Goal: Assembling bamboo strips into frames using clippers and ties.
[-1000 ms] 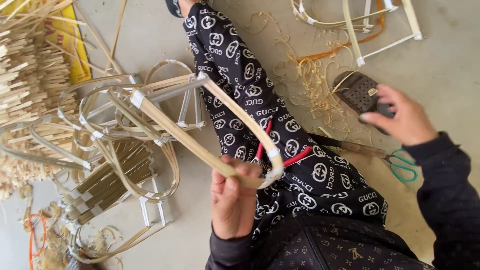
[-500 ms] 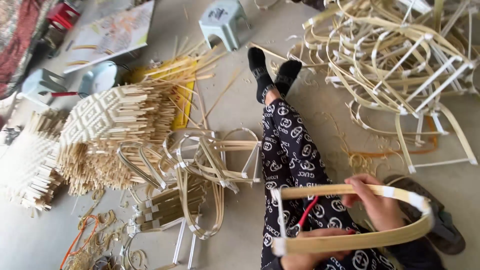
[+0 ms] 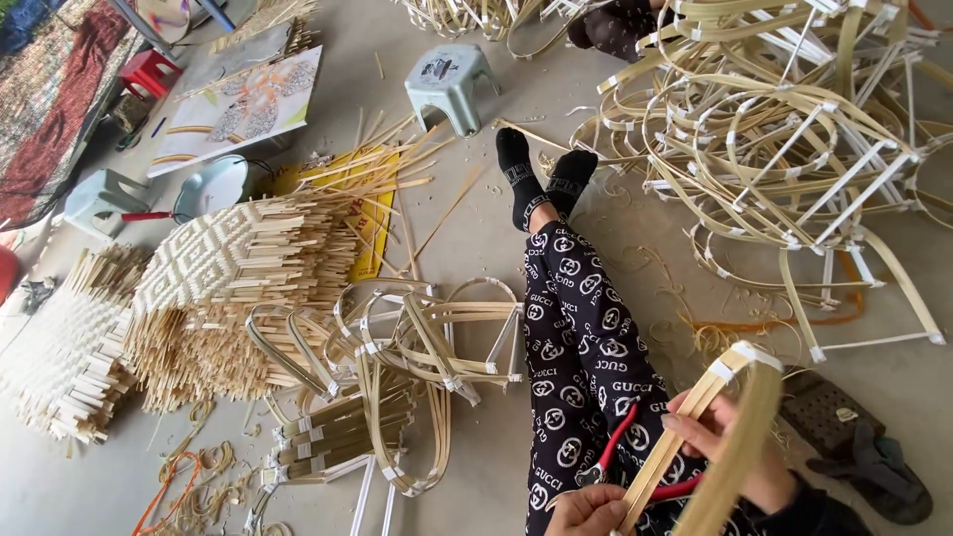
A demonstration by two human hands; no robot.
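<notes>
Two hands [image 3: 730, 457] gripping bamboo strips [image 3: 715, 427], partly cropped

Black trousers [image 3: 581, 337] with repeating white round-logo print; black socks [image 3: 541, 179], white-patterned cuffs; dark sleeve [image 3: 814, 501].

head cam, 1 view only | looking steeply down from seated person's head, facing fwd along outstretched legs [image 3: 576, 328] | hands [image 3: 735, 447] sitting v. close at bottom edge | floor [image 3: 476, 228] stretching farther toward top

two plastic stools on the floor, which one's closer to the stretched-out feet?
The pale green stool, upright just beyond the black-socked feet. The other stool sits far left, by the round pan.
</notes>
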